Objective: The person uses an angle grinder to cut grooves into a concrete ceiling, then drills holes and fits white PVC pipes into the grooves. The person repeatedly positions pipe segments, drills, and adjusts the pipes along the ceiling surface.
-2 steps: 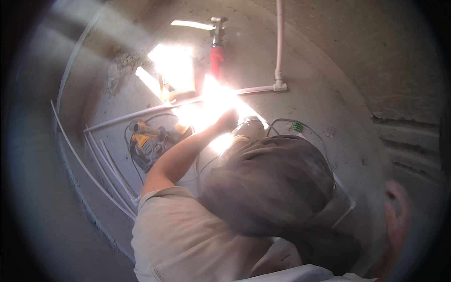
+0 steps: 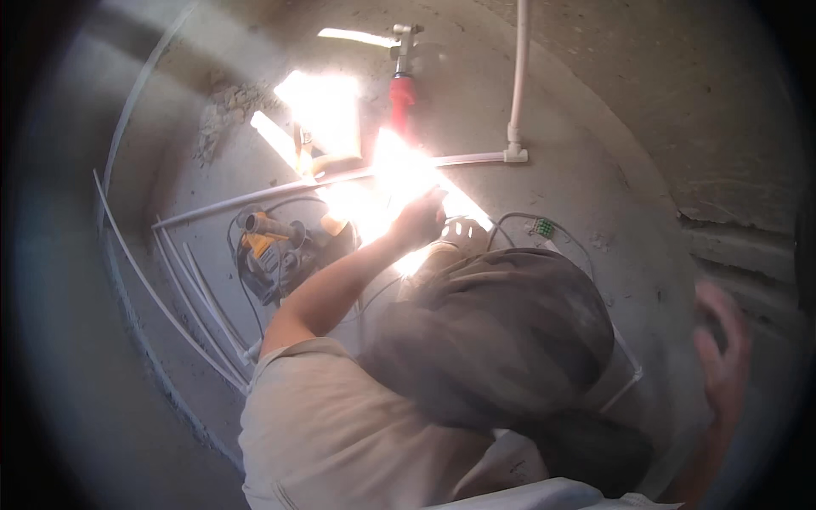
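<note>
My right hand [image 2: 724, 340] is raised at the right edge of the head view, its thumb and fingers apart and nothing between them. It is nearest to the back of a co-worker's dark head covering [image 2: 501, 331], without touching it. My left hand is out of view. The co-worker, in a beige shirt [image 2: 331, 416], bends over in front of me. The co-worker's bare arm reaches toward the floor, with the hand [image 2: 418, 223] at the edge of a glaring sunlit patch. What that hand holds, if anything, cannot be made out.
A white pipe [image 2: 255, 198] runs across the floor to a tee fitting [image 2: 515, 155]. Beyond it lies a red-handled tool [image 2: 402, 89] with a metal head. Left are a yellow-and-black power tool [image 2: 276, 251] with a cord and loose thin pipes [image 2: 127, 246]. Grooves [image 2: 739, 263] mark the right wall.
My right hand has risen a little, and its fingers show more clearly apart. The co-worker's hand shows more clearly out of the glare. The whole view has shifted slightly.
</note>
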Available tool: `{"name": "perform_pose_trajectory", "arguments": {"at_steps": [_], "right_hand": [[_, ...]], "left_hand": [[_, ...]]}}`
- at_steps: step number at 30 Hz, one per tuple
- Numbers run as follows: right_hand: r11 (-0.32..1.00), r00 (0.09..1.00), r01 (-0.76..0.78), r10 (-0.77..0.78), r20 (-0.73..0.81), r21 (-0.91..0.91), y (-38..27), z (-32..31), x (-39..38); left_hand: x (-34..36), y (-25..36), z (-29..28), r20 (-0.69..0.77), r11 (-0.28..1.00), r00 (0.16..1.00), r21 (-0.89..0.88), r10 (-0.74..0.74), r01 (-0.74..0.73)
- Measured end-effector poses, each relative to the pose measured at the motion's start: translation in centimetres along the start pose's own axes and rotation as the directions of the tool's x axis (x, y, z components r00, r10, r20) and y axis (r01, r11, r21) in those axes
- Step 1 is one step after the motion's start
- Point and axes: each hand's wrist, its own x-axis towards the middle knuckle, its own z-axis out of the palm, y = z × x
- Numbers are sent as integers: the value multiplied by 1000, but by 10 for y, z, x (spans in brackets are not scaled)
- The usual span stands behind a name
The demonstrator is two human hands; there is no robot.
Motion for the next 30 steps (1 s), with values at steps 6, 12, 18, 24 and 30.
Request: {"name": "perform_pose_trajectory", "arguments": {"at_steps": [6,12,18,24,30], "right_hand": [[961,966,121,-56,-254,249,-56,118,325],[778,906,117,171,-387,617,-78,188,425],[625,912,262,90,-401,736,-28,173,382],[653,894,250,128,-430,714,12,170,327],[642,937,150,149,-315,752,1,172,303]], "left_hand": [[-43,15,-45,79,944,962,-183,-263,273],[-23,-45,-56,135,862,860,-64,-493,504],[6,-79,-44,18,958,958,9,-287,286],[98,-134,-1,-469,937,883,300,-18,179],[208,-186,19,109,412,501,-436,-859,800]]}}
